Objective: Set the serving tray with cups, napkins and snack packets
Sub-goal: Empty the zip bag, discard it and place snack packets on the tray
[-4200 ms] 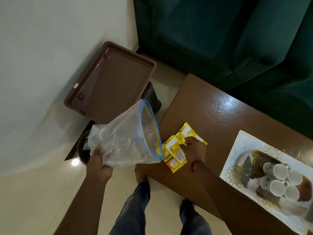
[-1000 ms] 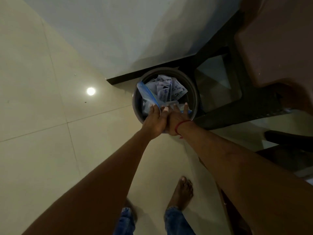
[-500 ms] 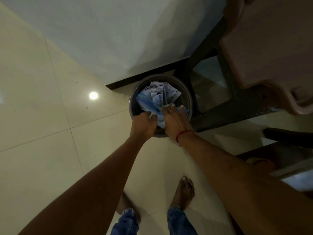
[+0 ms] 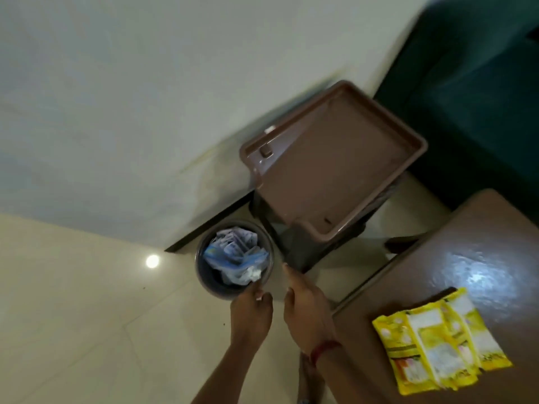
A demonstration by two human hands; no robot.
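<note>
Yellow snack packets [image 4: 437, 342] lie in an overlapping row on the brown table [image 4: 478, 243] at the lower right. My left hand [image 4: 250, 316] and my right hand [image 4: 304, 312] hover side by side over the floor, just in front of a round waste bin [image 4: 204, 272]. Neither hand holds anything; the fingers are loosely curled. The clear plastic bag with a blue zip strip [image 4: 236, 262] sits crumpled inside the bin on top of paper scraps. The serving tray, cups and napkins are out of frame.
A brown plastic stool or side stand [image 4: 335, 158] with a tray-like top stands between the bin and the table, against the white wall. A dark green sofa [image 4: 472, 83] fills the upper right. My bare foot shows below my right wrist on pale floor tiles.
My hands let go of the plastic bag and drew back out of the bin. My view has lifted and swung right, bringing the table and snack packets back into sight.
</note>
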